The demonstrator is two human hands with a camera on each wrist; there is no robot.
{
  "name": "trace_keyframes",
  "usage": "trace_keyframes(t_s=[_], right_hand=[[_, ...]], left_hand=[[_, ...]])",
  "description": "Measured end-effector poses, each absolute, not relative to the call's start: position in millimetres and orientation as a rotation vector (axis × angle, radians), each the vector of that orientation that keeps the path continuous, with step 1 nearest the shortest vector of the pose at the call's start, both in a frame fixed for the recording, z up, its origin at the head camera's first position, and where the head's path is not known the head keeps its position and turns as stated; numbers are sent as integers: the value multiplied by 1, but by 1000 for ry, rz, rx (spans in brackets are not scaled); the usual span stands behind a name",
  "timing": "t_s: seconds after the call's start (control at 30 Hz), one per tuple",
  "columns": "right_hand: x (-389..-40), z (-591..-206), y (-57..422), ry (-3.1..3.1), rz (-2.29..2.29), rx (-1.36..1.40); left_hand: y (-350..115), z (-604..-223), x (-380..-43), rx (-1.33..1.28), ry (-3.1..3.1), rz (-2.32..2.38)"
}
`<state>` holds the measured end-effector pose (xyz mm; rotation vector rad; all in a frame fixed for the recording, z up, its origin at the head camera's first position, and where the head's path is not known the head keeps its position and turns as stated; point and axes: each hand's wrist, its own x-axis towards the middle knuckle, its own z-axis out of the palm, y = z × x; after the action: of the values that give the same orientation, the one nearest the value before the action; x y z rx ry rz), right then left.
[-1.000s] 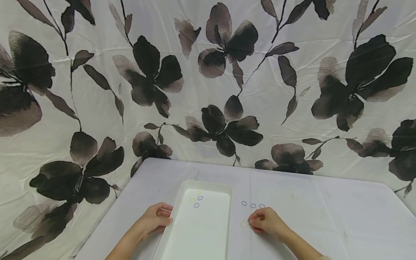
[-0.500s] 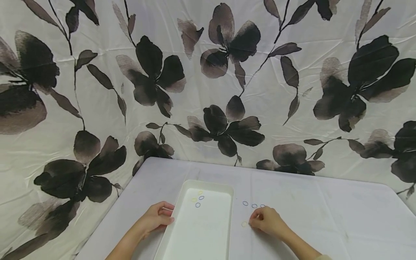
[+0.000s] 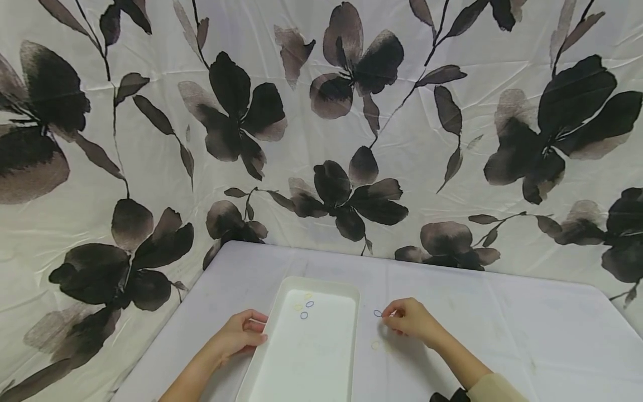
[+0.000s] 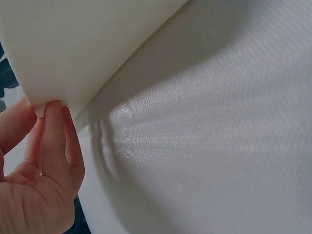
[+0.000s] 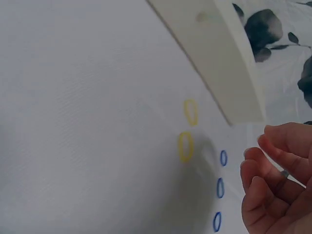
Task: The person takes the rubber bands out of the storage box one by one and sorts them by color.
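My left hand (image 3: 240,336) pinches the left rim of a white rectangular tray (image 3: 358,324); the left wrist view shows thumb and fingers on its edge. Inside the tray's far end lie two thin blue rings (image 3: 303,315) and two pale yellow rings (image 3: 298,307). My right hand (image 3: 413,319) hovers right of the tray, its fingertips by a blue ring (image 3: 378,314). In the right wrist view, its fingers (image 5: 267,195) are loosely bent, and nothing shows between them. Three blue rings (image 5: 220,187) and two yellow rings (image 5: 185,146) lie on the cloth beneath.
A white cloth (image 3: 492,318) covers the table. Behind it hangs a white curtain with dark flowers (image 3: 351,195). Near the right forearm a small dark object (image 3: 449,396) shows at the bottom edge.
My right hand has lifted from beside the yellow rings and moved away from me, toward the blue rings. The left hand has stayed at the tray.
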<state>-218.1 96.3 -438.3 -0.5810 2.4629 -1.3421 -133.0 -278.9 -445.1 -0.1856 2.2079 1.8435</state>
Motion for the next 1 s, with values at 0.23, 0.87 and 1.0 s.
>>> trace_keyframes(t_s=[0.23,0.87,1.0], right_hand=[[-228,-423,80,2377,-1405,-561],[-243,-403,14,2284,-1437,-492],[-241,-404,0,2273,-1421,-524]], left_hand=[[-280,-445,-132,-192,2212,1847],[-278,-445,-136,-174,2297,1780],[-279,-445,-135,-156,2277,1788]])
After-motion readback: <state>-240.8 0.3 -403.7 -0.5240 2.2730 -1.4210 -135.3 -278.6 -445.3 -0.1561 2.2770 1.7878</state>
